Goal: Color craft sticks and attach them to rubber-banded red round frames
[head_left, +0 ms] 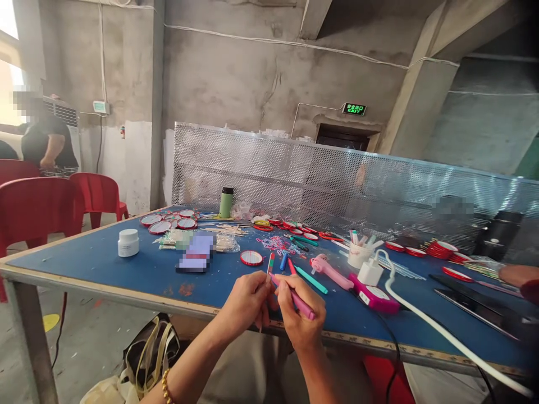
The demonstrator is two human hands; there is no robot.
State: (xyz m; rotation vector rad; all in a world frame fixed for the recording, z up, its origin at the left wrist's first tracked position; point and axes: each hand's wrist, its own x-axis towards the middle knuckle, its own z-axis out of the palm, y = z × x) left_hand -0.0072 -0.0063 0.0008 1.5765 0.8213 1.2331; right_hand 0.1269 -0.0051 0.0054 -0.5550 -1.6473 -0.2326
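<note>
My left hand (247, 300) is closed around a thin wooden craft stick (271, 262), whose upper end shows red and green bands. In my right hand (304, 320) is a pink marker (302, 304), its tip at the stick just above my left fingers. Both hands are over the front edge of the blue table. Just beyond them lie a blue marker (284, 260), a red marker (291, 266), a teal marker (311, 279) and a round disc with a red rim (251, 258).
A white jar (128, 243), a phone (196, 252) and a pink glue gun (332, 271) lie around. A white charger (370, 272) with a cable sits on a magenta box (376, 297). Red-rimmed discs and a green bottle (226, 202) stand farther back. Someone's hand (520, 276) is at right.
</note>
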